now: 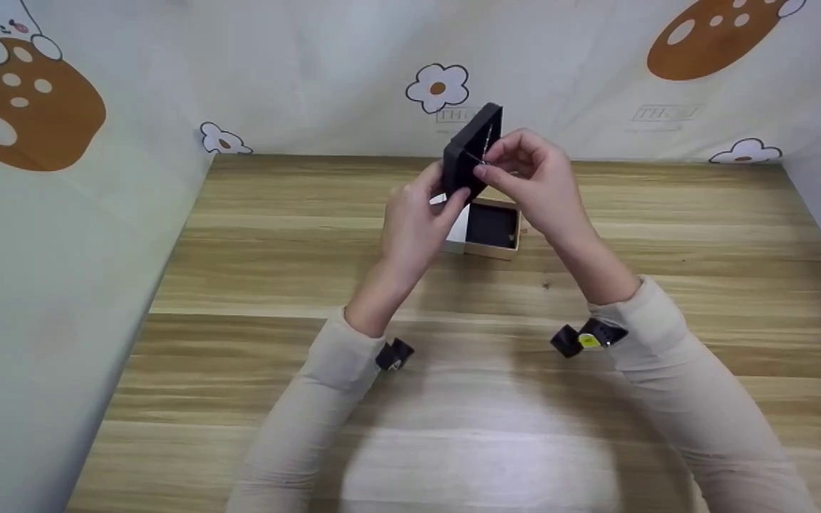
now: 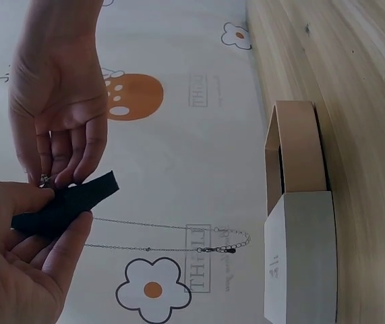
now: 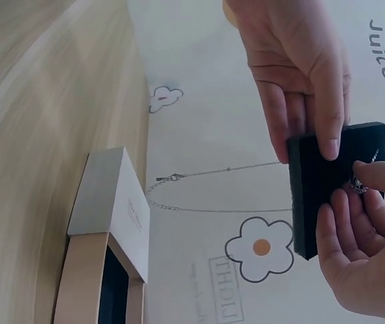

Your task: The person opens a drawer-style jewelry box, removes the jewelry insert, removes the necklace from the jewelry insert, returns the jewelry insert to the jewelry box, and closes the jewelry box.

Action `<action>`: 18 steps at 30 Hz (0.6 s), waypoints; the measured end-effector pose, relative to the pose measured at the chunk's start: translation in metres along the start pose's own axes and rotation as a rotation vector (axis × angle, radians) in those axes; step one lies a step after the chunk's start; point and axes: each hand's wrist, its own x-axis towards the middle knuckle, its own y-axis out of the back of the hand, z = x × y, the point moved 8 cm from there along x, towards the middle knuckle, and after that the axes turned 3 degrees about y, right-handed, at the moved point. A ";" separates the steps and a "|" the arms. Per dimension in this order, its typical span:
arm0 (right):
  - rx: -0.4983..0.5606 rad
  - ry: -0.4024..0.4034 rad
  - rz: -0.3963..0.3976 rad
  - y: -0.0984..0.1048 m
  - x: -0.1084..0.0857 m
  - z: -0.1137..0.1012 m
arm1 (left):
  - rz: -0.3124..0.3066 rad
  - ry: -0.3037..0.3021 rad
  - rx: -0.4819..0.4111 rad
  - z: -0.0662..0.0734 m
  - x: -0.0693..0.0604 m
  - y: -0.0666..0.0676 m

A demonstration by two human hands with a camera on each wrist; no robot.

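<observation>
Above the far edge of the wood-grain table (image 1: 239, 285), the left hand (image 1: 416, 222) grips a flat black square pad (image 3: 308, 196) by one edge. The right hand (image 1: 542, 178) pinches the small silver pendant (image 3: 359, 185) of a thin silver chain necklace (image 3: 226, 210) at the pad's face; its loop hangs free. Below, near the far edge's middle, sits a white-and-tan cardboard box (image 1: 492, 251), table surface stretching to both far corners.

Downward head view, wrist close-ups sharing pad (image 3: 321, 179)
</observation>
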 end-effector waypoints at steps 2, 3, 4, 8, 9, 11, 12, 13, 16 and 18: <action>0.050 -0.024 -0.008 0.000 0.000 0.002 | 0.004 0.000 -0.014 0.000 0.000 0.001; 0.082 -0.037 -0.013 0.000 0.000 0.003 | 0.004 0.001 -0.021 -0.001 0.000 0.001; 0.108 -0.049 -0.017 -0.001 0.000 0.004 | 0.004 0.001 -0.026 -0.001 0.000 0.001; 0.180 -0.073 -0.032 -0.002 0.001 0.006 | 0.003 0.004 -0.047 -0.002 0.000 0.002; 0.191 -0.075 -0.035 -0.002 0.000 0.006 | 0.002 0.007 -0.052 -0.002 0.000 0.002; 0.208 -0.076 -0.040 -0.002 0.000 0.006 | 0.002 0.012 -0.063 -0.003 0.000 0.002; 0.217 -0.077 -0.043 -0.002 0.000 0.006 | 0.001 0.015 -0.069 -0.003 0.000 0.001; 0.224 -0.078 -0.045 -0.002 0.000 0.006 | 0.000 0.018 -0.075 -0.004 0.000 0.001; 0.235 -0.087 -0.050 -0.002 -0.001 0.008 | 0.001 0.023 -0.081 -0.004 0.001 0.002; 0.234 -0.095 -0.052 -0.002 -0.001 0.009 | 0.002 0.028 -0.080 -0.005 0.001 0.002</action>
